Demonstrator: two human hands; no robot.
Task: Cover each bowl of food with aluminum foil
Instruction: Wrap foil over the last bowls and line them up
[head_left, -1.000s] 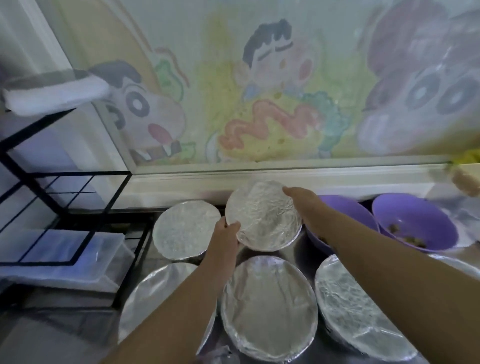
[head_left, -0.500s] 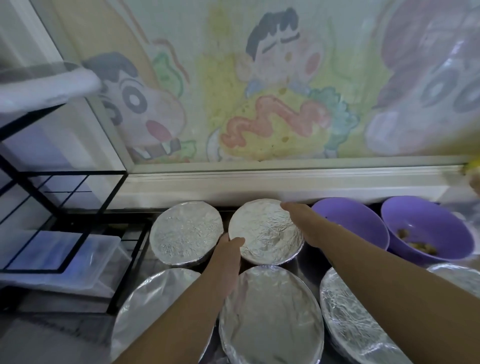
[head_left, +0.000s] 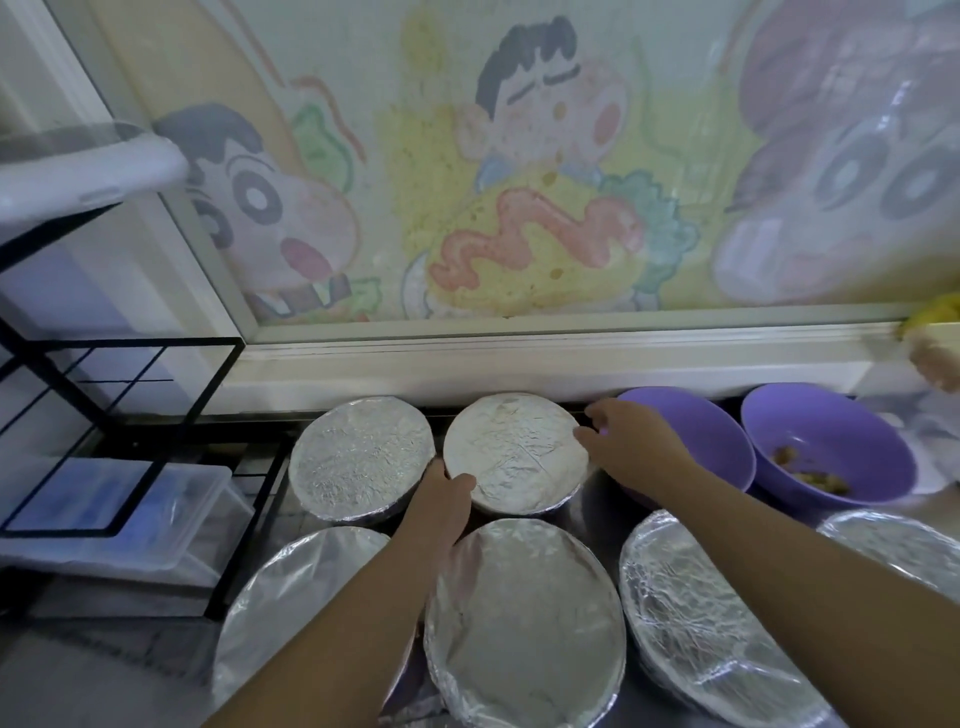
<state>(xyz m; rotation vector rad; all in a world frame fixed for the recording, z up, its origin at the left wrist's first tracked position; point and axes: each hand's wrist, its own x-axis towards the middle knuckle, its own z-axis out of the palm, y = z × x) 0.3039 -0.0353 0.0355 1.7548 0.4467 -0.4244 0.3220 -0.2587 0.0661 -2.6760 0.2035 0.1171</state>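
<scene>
Against the wall (head_left: 395, 62), left hand (head_left: 441, 504) grips the foil-covered bowl (head_left: 514, 452); right hand (head_left: 634, 447), loosely open, touches it.

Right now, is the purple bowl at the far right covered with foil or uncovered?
Uncovered. The purple bowl has nothing over its top; its bare inside and the brownish food at the bottom show plainly.

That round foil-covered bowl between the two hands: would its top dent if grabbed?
Probably yes: the round foil-covered bowl has a crinkled foil skin stretched flat, so pressing would likely dent it. The left hand grips and the right hand touches its rim, seemingly the stiffer part. Its wide shape looks unlikely to tip.
</scene>
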